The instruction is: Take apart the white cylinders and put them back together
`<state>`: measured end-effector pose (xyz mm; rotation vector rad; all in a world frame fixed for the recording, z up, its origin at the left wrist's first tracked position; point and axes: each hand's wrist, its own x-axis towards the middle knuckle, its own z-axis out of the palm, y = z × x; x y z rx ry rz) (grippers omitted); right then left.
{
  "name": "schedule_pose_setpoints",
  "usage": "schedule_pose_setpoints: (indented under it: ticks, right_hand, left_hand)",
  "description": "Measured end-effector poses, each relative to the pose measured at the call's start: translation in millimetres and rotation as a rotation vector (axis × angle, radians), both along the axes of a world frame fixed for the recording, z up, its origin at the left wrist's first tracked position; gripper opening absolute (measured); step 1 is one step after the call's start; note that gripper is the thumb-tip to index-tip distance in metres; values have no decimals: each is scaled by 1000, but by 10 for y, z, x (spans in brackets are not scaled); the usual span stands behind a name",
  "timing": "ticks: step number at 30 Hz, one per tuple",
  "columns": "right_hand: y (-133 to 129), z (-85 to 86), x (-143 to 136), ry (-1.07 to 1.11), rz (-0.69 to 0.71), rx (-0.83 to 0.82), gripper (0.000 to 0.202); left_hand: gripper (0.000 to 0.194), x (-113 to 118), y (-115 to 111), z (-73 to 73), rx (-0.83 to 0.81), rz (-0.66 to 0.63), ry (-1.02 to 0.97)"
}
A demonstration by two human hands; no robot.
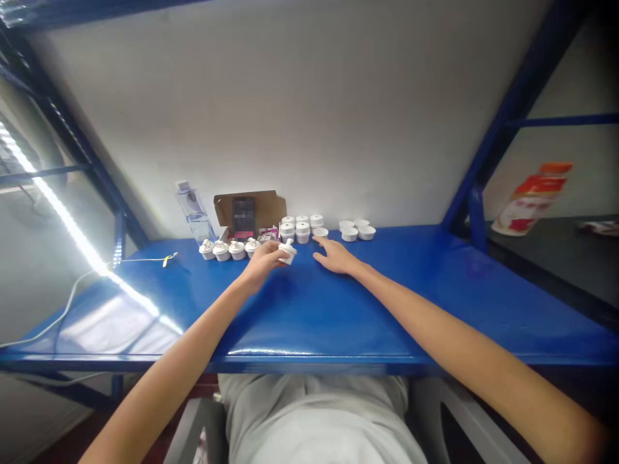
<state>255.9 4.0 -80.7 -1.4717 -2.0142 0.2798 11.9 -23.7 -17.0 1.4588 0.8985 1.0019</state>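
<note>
White piece (pixel 289 252), small and knobbed, was held tilted in the left hand (pixel 267 259), its fingers closed around one side, just above or on the blue surface (pixel 329 316); which of the two could not be told. The right hand (pixel 337 257) was reaching forward with thumb and forefinger spread well apart and nothing between them, the forefinger close to a white cup (pixel 320 232); whether it touched the cup could not be told.

Behind the hands, a cluster of lidded white containers (pixel 302 232) stood in two rows, just beside that cup. Farther right, four white cups (pixel 366 233) were gathered near the wall (pixel 338 129). Left of the held piece, four topped cups (pixel 222 251) stood in a line, the rightmost near the left hand. At their back lay an open cardboard box (pixel 271 209) with a dark panel (pixel 244 214), and beside it a clear bottle (pixel 195 214). Near the left end ran a pale cable (pixel 140 260) with a yellow tag (pixel 167 260). On a dark shelf (pixel 565 258) to the right stood an orange-capped bottle (pixel 532 198).
</note>
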Motion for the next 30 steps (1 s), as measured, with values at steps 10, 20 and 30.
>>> schedule_pose_setpoints:
  ticks: [10,20,30]
  right_hand:
    - [56,-30,34,-32,-99,6,51]
    - [68,-16,65,14,-216,53,45]
    - [90,4,157,69,-222,-36,55]
  left_hand:
    - [32,-174,173,-159,537,234,702]
    - [49,-382,232,2,600,171,944]
    - [31,-421,232,0,653,332,1092]
